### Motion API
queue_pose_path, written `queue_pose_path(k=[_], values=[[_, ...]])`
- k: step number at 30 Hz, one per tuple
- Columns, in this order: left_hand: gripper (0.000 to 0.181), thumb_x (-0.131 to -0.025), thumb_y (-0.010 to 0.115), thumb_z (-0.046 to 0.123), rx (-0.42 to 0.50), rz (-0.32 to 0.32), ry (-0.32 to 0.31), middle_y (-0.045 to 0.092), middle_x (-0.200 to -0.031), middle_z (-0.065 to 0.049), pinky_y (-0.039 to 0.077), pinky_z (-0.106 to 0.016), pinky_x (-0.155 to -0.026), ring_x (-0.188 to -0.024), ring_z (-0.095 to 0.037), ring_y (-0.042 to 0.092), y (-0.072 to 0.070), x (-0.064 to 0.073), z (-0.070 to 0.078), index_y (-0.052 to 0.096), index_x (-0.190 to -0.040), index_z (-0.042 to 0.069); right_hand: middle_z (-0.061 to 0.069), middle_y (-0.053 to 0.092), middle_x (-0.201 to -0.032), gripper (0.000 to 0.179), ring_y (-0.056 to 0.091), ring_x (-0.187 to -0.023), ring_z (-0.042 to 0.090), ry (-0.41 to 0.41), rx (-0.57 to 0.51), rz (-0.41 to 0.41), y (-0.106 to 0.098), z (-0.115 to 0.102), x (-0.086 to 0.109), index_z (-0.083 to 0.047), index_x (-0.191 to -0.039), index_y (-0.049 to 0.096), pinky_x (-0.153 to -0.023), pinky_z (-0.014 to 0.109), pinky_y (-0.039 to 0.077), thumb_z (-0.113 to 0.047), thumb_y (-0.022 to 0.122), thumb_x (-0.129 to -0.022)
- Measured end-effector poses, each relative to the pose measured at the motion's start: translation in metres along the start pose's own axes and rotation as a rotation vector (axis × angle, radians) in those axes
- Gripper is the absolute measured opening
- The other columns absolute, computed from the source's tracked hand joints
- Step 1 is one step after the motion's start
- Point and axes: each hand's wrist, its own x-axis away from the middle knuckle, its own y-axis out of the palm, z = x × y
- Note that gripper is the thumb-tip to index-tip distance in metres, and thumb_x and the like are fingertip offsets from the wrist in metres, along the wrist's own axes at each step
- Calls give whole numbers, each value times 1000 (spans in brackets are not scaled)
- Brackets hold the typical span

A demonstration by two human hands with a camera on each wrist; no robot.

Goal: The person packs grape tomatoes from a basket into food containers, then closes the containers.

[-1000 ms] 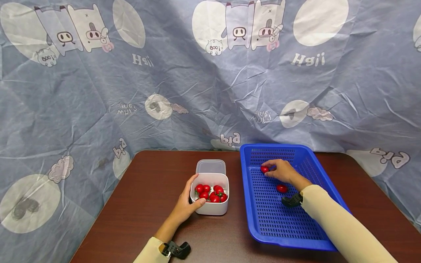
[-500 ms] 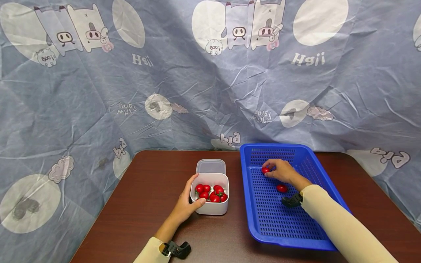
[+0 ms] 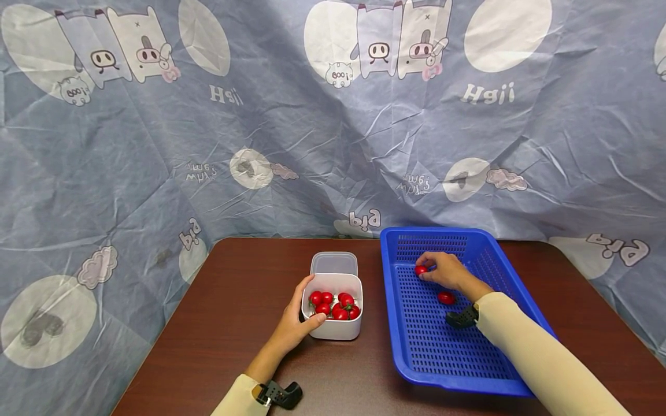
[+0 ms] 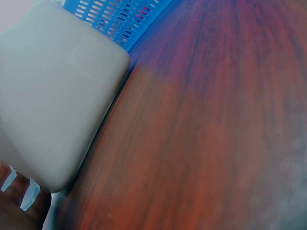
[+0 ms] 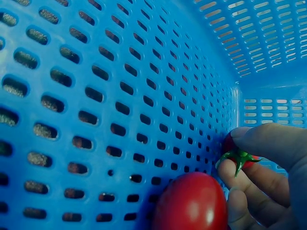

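In the head view my right hand (image 3: 443, 270) is inside the blue basket (image 3: 392, 346), pinching a cherry tomato (image 3: 421, 270) near the far left corner. The right wrist view shows its green calyx (image 5: 241, 157) between thumb and fingers. Another cherry tomato (image 3: 446, 297) lies on the basket floor, close to that hand. My left hand (image 3: 293, 323) holds a white square box (image 3: 337, 330) by its left side, thumb over the front rim. Several red cherry tomatoes (image 3: 322, 309) with green stems sit in the box. Only the box's pale wall (image 4: 57, 96) and part of the fingers show in the left wrist view.
A translucent lid (image 3: 334, 263) lies directly behind the box. Both containers stand on a dark brown wooden table (image 3: 250, 277), the basket to the right of the box. A printed blue-grey cloth (image 3: 312, 144) hangs behind the table.
The pinched cherry tomato has shifted slightly to the right and nearer, with the right fingers drawn in a little. My left hand and the box have stayed in place.
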Motion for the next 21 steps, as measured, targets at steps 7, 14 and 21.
queue_pose_path(k=[7, 14, 21], values=[[80, -85, 70, 28, -20, 9, -7, 40, -146, -4, 38, -49, -102, -129, -25, 44, 2, -1, -28, 24, -151, 30, 16, 70, -100, 25, 62, -99, 39, -2, -4, 2, 1, 1, 0, -9, -99, 68, -84, 55, 45, -9, 79, -76], [80, -84, 70, 29, -15, 10, -8, 39, -147, -6, 37, -51, -103, -130, -27, 43, 2, -1, -27, 25, -151, 30, 14, 70, -99, 24, 62, -98, 37, -14, 1, 1, 1, 1, 0, -9, -99, 68, -83, 54, 45, -9, 78, -76], [80, -84, 70, 26, -6, 12, 0, 39, -147, -8, 36, -55, -102, -130, -30, 43, 2, -1, -25, 26, -151, 27, 12, 71, -99, 24, 65, -94, 32, -35, -25, 19, 1, -2, 0, -9, -98, 68, -83, 51, 45, -7, 77, -76]])
